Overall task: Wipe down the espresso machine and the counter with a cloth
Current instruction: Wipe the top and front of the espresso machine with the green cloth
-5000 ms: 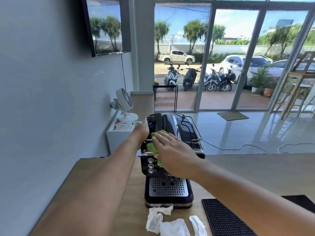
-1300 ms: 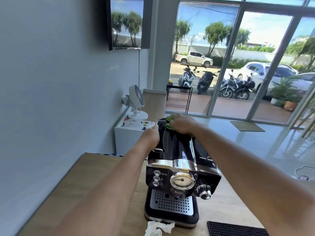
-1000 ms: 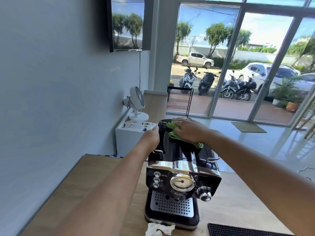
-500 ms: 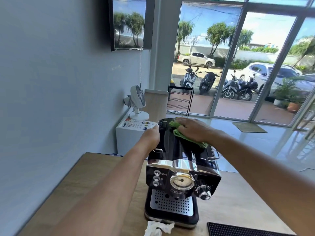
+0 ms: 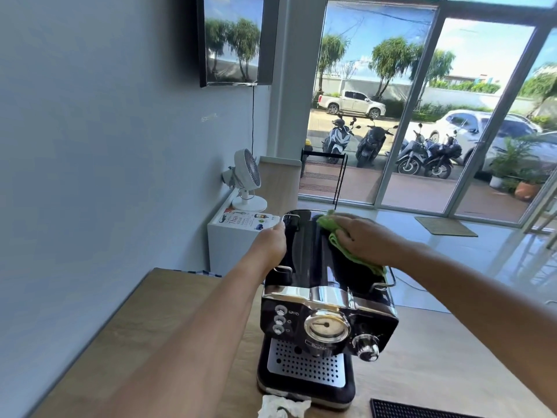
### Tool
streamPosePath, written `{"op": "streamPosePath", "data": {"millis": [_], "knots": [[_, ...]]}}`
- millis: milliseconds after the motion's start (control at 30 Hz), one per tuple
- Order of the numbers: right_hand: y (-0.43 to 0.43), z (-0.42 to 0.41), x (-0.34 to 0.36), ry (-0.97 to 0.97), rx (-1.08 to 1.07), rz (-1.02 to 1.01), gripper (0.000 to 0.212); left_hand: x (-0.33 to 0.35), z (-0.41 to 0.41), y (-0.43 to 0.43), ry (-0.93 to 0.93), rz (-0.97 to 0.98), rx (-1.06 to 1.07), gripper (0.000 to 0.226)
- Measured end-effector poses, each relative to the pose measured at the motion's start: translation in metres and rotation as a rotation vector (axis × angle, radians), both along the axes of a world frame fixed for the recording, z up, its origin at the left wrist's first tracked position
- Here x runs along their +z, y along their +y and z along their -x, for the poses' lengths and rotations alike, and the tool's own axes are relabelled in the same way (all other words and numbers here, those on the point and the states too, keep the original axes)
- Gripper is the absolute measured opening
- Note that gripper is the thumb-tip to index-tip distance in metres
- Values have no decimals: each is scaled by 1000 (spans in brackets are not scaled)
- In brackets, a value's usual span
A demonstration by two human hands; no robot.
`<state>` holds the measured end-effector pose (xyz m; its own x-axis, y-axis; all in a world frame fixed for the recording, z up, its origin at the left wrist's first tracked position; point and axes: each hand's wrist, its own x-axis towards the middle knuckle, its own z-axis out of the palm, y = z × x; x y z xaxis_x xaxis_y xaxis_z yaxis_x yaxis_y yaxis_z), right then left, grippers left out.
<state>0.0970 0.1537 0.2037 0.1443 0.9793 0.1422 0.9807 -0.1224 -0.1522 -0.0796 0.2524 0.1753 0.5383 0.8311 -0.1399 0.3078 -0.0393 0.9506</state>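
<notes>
A black and chrome espresso machine (image 5: 327, 315) stands on the wooden counter (image 5: 156, 324), its gauge and knob facing me. My right hand (image 5: 360, 235) lies flat on the machine's top and presses a green cloth (image 5: 346, 250) against it, near the back right. The cloth sticks out in front of and behind my fingers. My left hand (image 5: 271, 242) grips the machine's upper left side by the small rail, holding it steady. Its fingers are hidden behind the machine's edge.
Crumpled white tissue (image 5: 283, 408) lies on the counter in front of the machine. A black rubber mat (image 5: 416, 411) sits at the bottom right. Beyond the counter stand a white cabinet (image 5: 232, 242) with a small fan (image 5: 247, 179), the grey wall on the left, and glass doors.
Five seconds ago my right hand wiped the machine's front top edge; it then moved to the back. In the last second it has slid the cloth slightly rightward across the top. My left hand has stayed.
</notes>
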Motion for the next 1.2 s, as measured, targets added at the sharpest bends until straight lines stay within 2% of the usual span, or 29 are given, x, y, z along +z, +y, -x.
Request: {"op": "streamPosePath", "data": {"millis": [67, 167, 233, 333, 533, 600, 667, 800, 967, 1067, 1133, 1200], "knots": [[22, -13, -3, 3, -151, -23, 41, -2, -1, 2, -1, 1, 7, 54], [67, -21, -2, 107, -341, 9, 36, -2, -1, 2, -15, 1, 17, 53], [95, -16, 4, 148, -392, 48, 32, -4, -2, 4, -32, 9, 18, 52], [132, -4, 8, 184, -360, 101, 39, -9, -4, 10, -25, 20, 25, 52], [176, 35, -1, 166, -107, 241, 33, -15, -9, 14, -20, 70, 51, 59], [176, 29, 1, 152, -85, 249, 38, -13, -8, 14, 8, 86, 68, 64], [169, 12, 1, 128, -103, 236, 39, -11, -8, 14, 15, 90, 74, 61], [151, -18, 3, 123, -286, 233, 57, -13, -7, 15, 13, 51, 68, 55], [119, -53, 2, 184, -368, 234, 58, -14, -8, 15, 9, 34, 52, 54], [101, -72, -4, 254, -386, 224, 69, -13, -9, 16, 2, 29, 58, 55], [87, -78, -5, 336, -370, 205, 67, -13, -9, 16, -8, 23, 69, 54], [72, -82, -8, 500, -370, 155, 63, -14, -9, 17, -14, 20, 76, 54]]}}
